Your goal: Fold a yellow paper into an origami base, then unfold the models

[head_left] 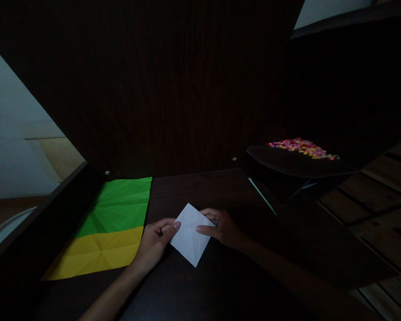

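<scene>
A white sheet of paper (189, 240), folded into a small square with crease lines, is held up like a diamond over the dark desk. My left hand (156, 242) grips its left corner, thumb on top and fingers curled behind. At the opposite corner my right hand (223, 227) pinches it the same way, the thumb lying flat on the face of the paper. Left of my left hand lie a creased green paper (120, 207) and a creased yellow paper (96, 252), one above the other on the desk.
Dark wooden desk (194, 189) surface, with an upright back panel (187, 89) behind it. A thin pale green stick or strip (262, 196) lies to the right. On a small raised shelf (287, 165) sits a heap of small pink, red and yellow pieces (302, 147). A raised side board (36, 223) borders the left.
</scene>
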`<state>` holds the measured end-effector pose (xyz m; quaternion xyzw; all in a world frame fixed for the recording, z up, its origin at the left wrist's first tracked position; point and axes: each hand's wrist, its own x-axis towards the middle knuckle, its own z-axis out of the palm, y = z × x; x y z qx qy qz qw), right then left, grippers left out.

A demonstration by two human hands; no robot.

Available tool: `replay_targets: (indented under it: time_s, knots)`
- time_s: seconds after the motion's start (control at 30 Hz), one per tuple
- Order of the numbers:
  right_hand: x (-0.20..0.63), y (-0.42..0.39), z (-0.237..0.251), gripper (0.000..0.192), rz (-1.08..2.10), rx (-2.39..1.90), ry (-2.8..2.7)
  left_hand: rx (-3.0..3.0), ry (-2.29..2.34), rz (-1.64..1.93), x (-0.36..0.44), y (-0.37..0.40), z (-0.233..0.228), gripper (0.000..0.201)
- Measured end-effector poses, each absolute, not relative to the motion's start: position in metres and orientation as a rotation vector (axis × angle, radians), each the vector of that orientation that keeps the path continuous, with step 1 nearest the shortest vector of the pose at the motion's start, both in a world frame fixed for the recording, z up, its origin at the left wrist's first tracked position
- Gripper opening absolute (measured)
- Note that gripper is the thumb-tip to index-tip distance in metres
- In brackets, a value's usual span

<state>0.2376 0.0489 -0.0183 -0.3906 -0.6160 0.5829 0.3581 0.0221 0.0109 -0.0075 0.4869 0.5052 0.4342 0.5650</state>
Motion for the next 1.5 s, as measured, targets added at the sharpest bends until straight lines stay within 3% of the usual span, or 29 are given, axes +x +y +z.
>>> replay_targets:
  time_s: [0.53, 0.8, 1.2, 1.33, 1.5]
  knots:
    - [0.236, 0.045, -0.02, 0.041, 1.453, -1.047, -1.6, 1.145, 1.092, 0.9, 0.025, 0.01, -0.008, 0.039]
    - [0.236, 0.049, -0.022, 0.034, 1.475, -1.056, -1.578, 1.173, 1.12, 0.931, 0.023, 0.011, -0.01, 0.038]
    - [0.235, 0.053, -0.026, 0.046, 1.623, -0.938, -1.501, 1.192, 1.216, 1.077, 0.02, 0.013, -0.011, 0.042]
    - [0.235, 0.055, -0.028, 0.052, 1.624, -0.961, -1.463, 1.187, 1.212, 1.106, 0.021, 0.013, -0.01, 0.051]
    - [0.235, 0.057, -0.03, 0.051, 1.622, -0.99, -1.412, 1.131, 1.177, 1.14, 0.022, 0.013, -0.01, 0.08]
